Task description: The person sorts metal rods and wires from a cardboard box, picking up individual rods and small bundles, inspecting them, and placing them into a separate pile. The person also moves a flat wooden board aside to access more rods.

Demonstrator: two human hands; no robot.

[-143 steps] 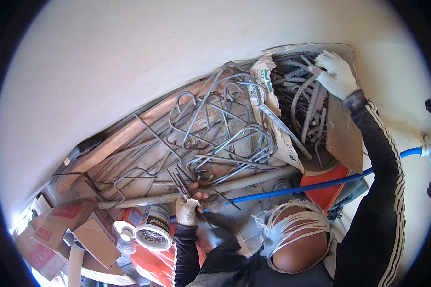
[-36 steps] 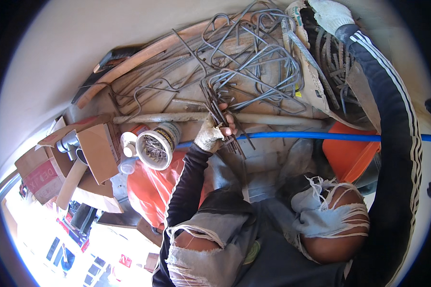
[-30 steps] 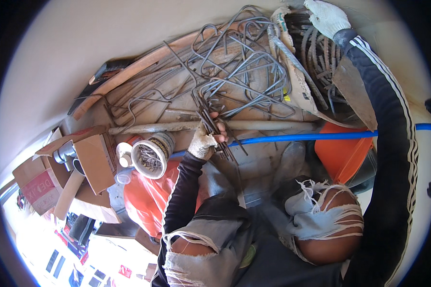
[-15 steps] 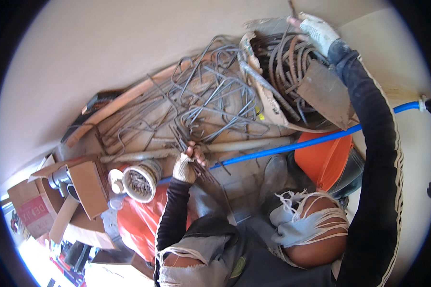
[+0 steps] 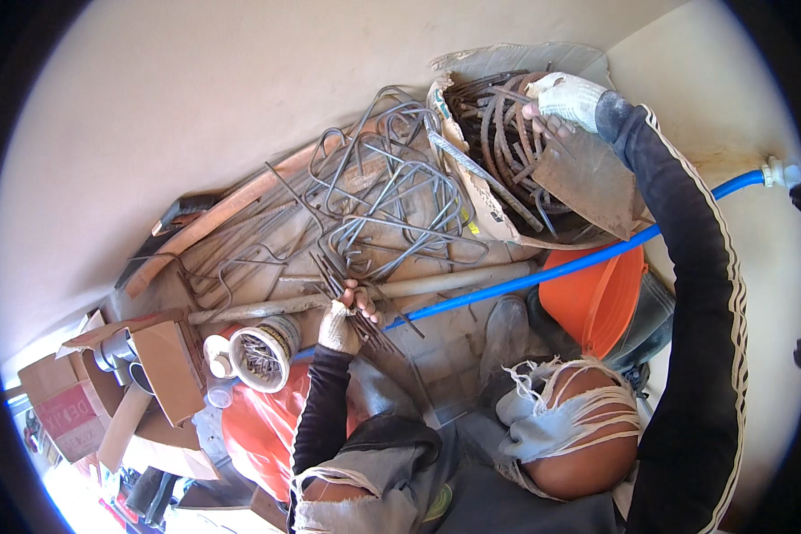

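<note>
My left hand [image 5: 345, 320], in a whitish work glove with bare fingertips, is closed round a bundle of short, thin metal rods [image 5: 331, 271]. The rods stick out above and below the fist. My right hand [image 5: 568, 102], gloved the same way, is low over a torn, open carton [image 5: 487, 200] of scrap steel. Its fingers are curled on what looks like a rusty metal rod [image 5: 510, 93], partly hidden by the hand. Coiled rusty bars [image 5: 505, 133] and a flat rusty plate [image 5: 587, 182] lie in the carton beneath it.
Bent steel stirrups [image 5: 400, 187] lie tangled left of the carton. A blue pipe [image 5: 507, 287] crosses before my knees above an orange bucket [image 5: 592, 298]. At left stand a white tub [image 5: 260, 356] of metal bits and cardboard boxes [image 5: 165, 374]. A wooden plank [image 5: 222, 218] lies along the wall.
My right hand has come down from above the carton's far edge to the bars inside it. The rod that stood up from it has lowered. My left hand keeps its bundle.
</note>
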